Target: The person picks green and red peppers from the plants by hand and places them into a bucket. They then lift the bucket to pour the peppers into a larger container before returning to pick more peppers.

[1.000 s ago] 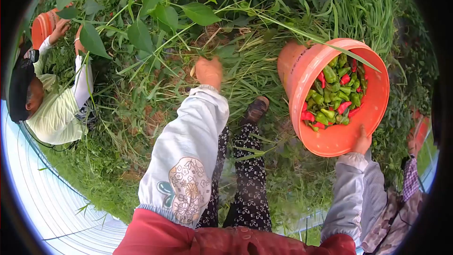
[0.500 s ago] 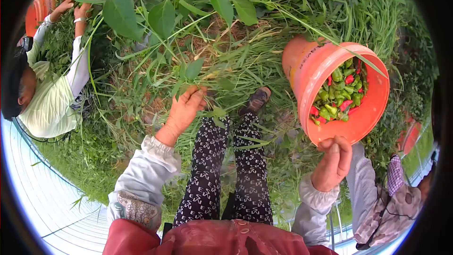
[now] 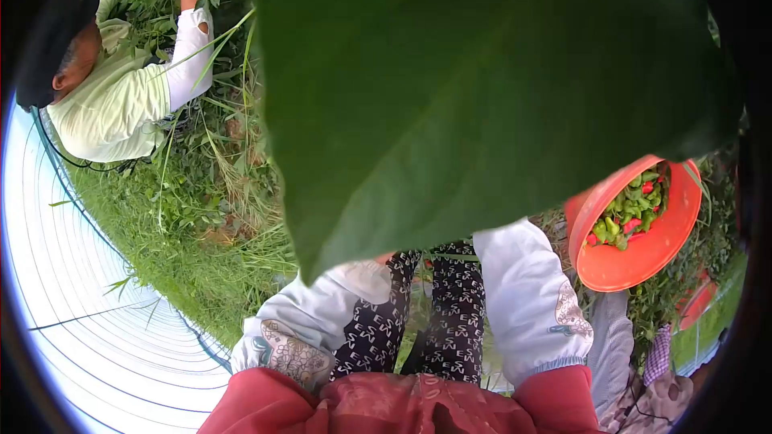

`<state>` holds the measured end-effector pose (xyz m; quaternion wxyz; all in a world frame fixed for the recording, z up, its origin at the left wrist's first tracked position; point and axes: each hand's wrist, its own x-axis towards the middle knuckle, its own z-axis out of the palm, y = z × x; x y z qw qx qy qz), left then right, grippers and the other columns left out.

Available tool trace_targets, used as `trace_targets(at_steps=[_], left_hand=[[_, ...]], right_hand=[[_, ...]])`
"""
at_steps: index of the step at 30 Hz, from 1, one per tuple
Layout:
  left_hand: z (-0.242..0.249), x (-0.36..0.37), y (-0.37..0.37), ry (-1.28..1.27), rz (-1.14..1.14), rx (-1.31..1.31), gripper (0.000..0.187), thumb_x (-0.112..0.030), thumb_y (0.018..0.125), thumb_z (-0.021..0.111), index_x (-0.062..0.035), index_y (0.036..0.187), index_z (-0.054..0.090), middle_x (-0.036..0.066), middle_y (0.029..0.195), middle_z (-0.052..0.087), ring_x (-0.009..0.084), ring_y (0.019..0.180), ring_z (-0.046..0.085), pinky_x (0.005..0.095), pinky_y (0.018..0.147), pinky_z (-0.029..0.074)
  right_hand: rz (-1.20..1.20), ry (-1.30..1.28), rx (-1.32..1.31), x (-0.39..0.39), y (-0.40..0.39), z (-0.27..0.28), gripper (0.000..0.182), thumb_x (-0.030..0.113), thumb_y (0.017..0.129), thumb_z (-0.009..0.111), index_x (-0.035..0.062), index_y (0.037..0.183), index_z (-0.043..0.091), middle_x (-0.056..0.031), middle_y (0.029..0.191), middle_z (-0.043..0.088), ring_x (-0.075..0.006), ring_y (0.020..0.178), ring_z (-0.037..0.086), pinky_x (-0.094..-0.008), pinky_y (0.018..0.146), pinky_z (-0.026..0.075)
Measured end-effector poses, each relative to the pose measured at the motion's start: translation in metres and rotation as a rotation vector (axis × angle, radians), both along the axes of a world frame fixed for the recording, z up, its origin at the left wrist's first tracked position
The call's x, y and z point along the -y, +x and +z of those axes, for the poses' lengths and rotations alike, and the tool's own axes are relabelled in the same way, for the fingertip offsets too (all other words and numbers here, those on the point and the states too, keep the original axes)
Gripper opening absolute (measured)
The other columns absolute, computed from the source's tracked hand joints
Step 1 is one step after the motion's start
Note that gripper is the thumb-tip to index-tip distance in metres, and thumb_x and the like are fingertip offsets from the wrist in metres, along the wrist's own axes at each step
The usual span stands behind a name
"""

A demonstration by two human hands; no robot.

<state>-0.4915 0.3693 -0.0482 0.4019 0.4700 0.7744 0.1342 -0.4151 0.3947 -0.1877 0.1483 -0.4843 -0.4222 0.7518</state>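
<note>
A large green leaf (image 3: 450,112) fills the upper middle of the head view, close to the camera. Both of my forearms, in pale sleeves, reach forward beneath it. A sliver of skin shows at its lower edge by the left cuff; the fingers of my left hand are hidden. The leaf covers my right hand entirely. To the right, an orange bucket (image 3: 635,261) stands tilted with green and red peppers (image 3: 631,217) inside, apart from my right sleeve.
Another person (image 3: 121,112) in a light green top works among plants at the left. At the lower right, part of a second person (image 3: 655,402) shows near another orange container (image 3: 697,303). Grass (image 3: 185,249) covers ground at the left.
The leaf now blocks the upper middle. My right hand has left the bucket's rim and moved inward and forward. The bucket appears farther right and lower; the person at left appears farther right and higher.
</note>
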Motion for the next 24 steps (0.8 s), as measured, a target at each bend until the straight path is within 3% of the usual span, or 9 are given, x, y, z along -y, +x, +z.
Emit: trace_targets(at_steps=[2,4,5,6,8,9,11,16,24], left_hand=[[0.015,-0.004,-0.005,-0.043,0.024,0.003,0.027,-0.009,0.081,0.05,-0.002,0.106,0.053,0.025,0.092,0.059,0.0412,0.084,0.057,0.0466,0.072,0.046],[0.03,-0.006,-0.003,-0.337,0.078,0.083,0.036,-0.01,0.079,0.052,-0.0031,0.115,0.052,0.026,0.089,0.059,0.0406,0.084,0.058,0.0459,0.072,0.047],[0.032,0.003,0.002,-0.121,0.039,0.082,0.041,-0.012,0.079,0.053,-0.0039,0.119,0.051,0.027,0.086,0.059,0.0406,0.083,0.058,0.0446,0.072,0.047],[0.034,0.009,0.002,-0.248,0.107,0.192,0.036,-0.011,0.081,0.05,0.0,0.116,0.05,0.023,0.099,0.059,0.0373,0.087,0.059,0.0411,0.075,0.048],[0.01,0.014,-0.018,0.043,0.305,0.247,0.03,-0.009,0.083,0.049,-0.0006,0.111,0.052,0.021,0.094,0.06,0.0349,0.084,0.06,0.0389,0.073,0.049],[0.0,0.011,-0.029,-0.007,0.424,0.212,0.025,-0.005,0.084,0.046,0.0016,0.107,0.054,0.013,0.089,0.062,0.0207,0.076,0.059,0.032,0.072,0.047],[-0.023,-0.004,-0.051,0.075,0.547,0.223,0.027,-0.007,0.082,0.048,-0.0009,0.108,0.053,0.018,0.091,0.062,0.0328,0.083,0.061,0.037,0.074,0.048],[-0.074,-0.043,-0.076,-0.139,0.08,-0.038,0.043,-0.008,0.074,0.055,-0.0015,0.117,0.05,0.02,0.101,0.059,0.0364,0.096,0.056,0.0371,0.086,0.045],[-0.079,-0.015,-0.069,-0.202,0.281,0.408,0.038,-0.024,0.075,0.066,0.0024,0.101,0.059,0.013,0.092,0.062,0.0211,0.083,0.058,0.031,0.075,0.046]], right_hand=[[-0.005,-0.335,-0.009,-0.017,-0.003,0.037,0.029,0.022,0.09,0.053,-0.0004,0.106,0.059,-0.0102,0.078,0.065,-0.0174,0.077,0.062,-0.0269,0.07,0.049],[-0.177,-0.106,-0.107,-0.02,0.001,0.033,0.025,0.021,0.091,0.051,0.0016,0.105,0.06,-0.0066,0.072,0.062,-0.0144,0.063,0.058,-0.0268,0.058,0.047],[-0.271,0.015,-0.153,-0.03,-0.004,0.046,0.024,0.02,0.092,0.05,0.0026,0.104,0.06,-0.0048,0.069,0.061,-0.0129,0.057,0.056,-0.0268,0.051,0.046],[-0.187,-0.465,0.036,-0.045,-0.005,0.06,0.022,0.02,0.093,0.049,0.0037,0.103,0.061,-0.0011,0.062,0.055,-0.0091,0.048,0.048,-0.0236,0.044,0.04],[-0.056,-0.515,-0.017,-0.049,-0.002,0.068,0.024,0.022,0.092,0.052,0.0041,0.106,0.058,0.0026,0.061,0.05,-0.0067,0.047,0.043,-0.0219,0.042,0.035],[-0.049,-0.518,-0.016,-0.052,0.002,0.072,0.024,0.022,0.092,0.052,0.0041,0.106,0.058,0.0026,0.061,0.05,-0.0067,0.047,0.043,-0.0219,0.042,0.035],[-0.116,-0.575,-0.011,-0.052,0.004,0.076,0.024,0.022,0.092,0.051,0.0045,0.106,0.058,0.0029,0.059,0.046,-0.0063,0.046,0.04,-0.0216,0.041,0.032],[-0.07,-0.598,-0.058,-0.059,0.004,0.074,0.024,0.022,0.092,0.05,0.004,0.106,0.058,0.0035,0.057,0.043,-0.0055,0.044,0.035,-0.0216,0.04,0.028],[-0.183,-0.665,-0.078,-0.055,0.013,0.067,0.02,0.022,0.09,0.054,0.0038,0.096,0.06,0.0016,0.059,0.045,-0.0078,0.046,0.036,-0.0219,0.042,0.029]])
